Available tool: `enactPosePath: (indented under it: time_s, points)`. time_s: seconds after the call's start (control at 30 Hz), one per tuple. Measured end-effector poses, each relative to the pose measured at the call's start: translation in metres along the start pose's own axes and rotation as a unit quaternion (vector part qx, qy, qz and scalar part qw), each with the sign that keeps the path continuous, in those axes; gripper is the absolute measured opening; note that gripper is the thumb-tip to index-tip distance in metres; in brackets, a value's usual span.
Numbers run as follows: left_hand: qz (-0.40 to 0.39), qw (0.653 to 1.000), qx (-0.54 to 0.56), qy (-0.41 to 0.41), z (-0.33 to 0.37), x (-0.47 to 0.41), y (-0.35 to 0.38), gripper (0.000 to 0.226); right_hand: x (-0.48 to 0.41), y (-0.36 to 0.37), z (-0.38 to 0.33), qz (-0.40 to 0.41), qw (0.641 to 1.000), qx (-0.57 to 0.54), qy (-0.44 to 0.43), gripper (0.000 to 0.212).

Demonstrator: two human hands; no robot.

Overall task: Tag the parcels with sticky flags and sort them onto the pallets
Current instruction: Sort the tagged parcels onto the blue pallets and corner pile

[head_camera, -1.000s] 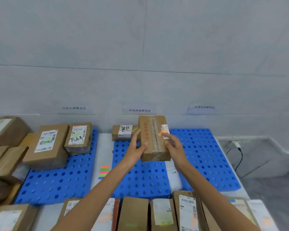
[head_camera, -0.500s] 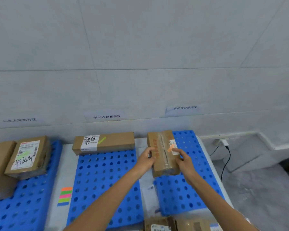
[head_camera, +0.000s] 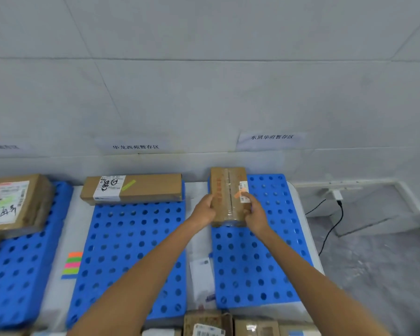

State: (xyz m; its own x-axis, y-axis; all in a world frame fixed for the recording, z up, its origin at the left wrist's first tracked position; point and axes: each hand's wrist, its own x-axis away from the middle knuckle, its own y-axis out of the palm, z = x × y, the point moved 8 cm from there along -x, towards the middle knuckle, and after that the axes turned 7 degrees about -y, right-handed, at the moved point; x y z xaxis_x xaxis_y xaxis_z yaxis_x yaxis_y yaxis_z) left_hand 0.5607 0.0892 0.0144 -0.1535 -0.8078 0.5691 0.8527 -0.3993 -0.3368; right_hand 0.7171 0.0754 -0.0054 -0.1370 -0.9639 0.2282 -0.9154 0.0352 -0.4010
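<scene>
A taped brown parcel (head_camera: 226, 187) with an orange sticky flag (head_camera: 238, 194) beside its white label sits at the far left corner of the right blue pallet (head_camera: 260, 258). My left hand (head_camera: 204, 209) grips its left side and my right hand (head_camera: 255, 212) grips its right side, thumb by the flag. The middle blue pallet (head_camera: 131, 251) carries a long brown parcel (head_camera: 141, 187) with a green flag. On the left blue pallet (head_camera: 17, 282) lies a labelled parcel (head_camera: 12, 204). A pad of coloured sticky flags (head_camera: 72, 265) lies between the left and middle pallets.
Paper signs hang on the wall behind the pallets. A white card (head_camera: 201, 275) lies between the middle and right pallets. More parcels (head_camera: 209, 323) line the near edge. A cable and plug (head_camera: 335, 197) run along the floor at right.
My view has swung right. Both hands have carried the flagged parcel from above the middle pallet over to the far left corner of the right pallet and lowered it.
</scene>
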Motion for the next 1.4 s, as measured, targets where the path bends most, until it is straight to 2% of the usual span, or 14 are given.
enactPosePath:
  time_s: [0.13,0.23,0.33,0.5,0.67,0.8,0.93,1.1,1.3,1.4]
  points:
    - [0.021,1.0,-0.013,0.002,-0.003,0.023,-0.012,0.042,0.022,-0.025,-0.009,0.052,0.998,0.013,-0.015,0.039]
    - [0.03,0.999,-0.028,0.007,-0.014,0.054,-0.019,0.035,0.061,-0.048,-0.007,0.068,0.997,0.018,-0.03,0.035]
    - [0.024,0.999,-0.024,0.028,-0.019,0.094,-0.02,0.029,0.113,-0.075,-0.003,0.124,0.992,0.013,-0.02,0.029]
    - [-0.058,0.997,0.028,0.051,-0.042,0.177,0.02,0.022,0.222,-0.109,0.009,0.166,0.986,-0.028,-0.008,0.029]
    - [-0.137,0.988,-0.009,0.075,-0.055,0.23,0.086,0.022,0.317,-0.161,0.05,0.244,0.969,-0.014,0.046,0.031]
    - [-0.183,0.98,-0.037,0.075,-0.053,0.255,0.136,0.025,0.364,-0.192,0.081,0.28,0.955,-0.015,0.093,0.028]
    - [-0.211,0.973,-0.055,0.078,-0.049,0.264,0.178,0.022,0.385,-0.211,0.109,0.293,0.95,-0.02,0.102,0.029]
    - [-0.212,0.97,-0.086,0.083,-0.04,0.254,0.229,0.02,0.379,-0.228,0.152,0.265,0.955,-0.006,0.133,0.022]
    - [-0.15,0.973,-0.151,0.092,-0.016,0.204,0.289,0.024,0.338,-0.235,0.221,0.106,0.973,0.028,0.204,0.014]
    - [-0.126,0.968,-0.189,0.102,-0.009,0.189,0.313,0.027,0.321,-0.233,0.232,0.049,0.973,0.05,0.218,0.028]
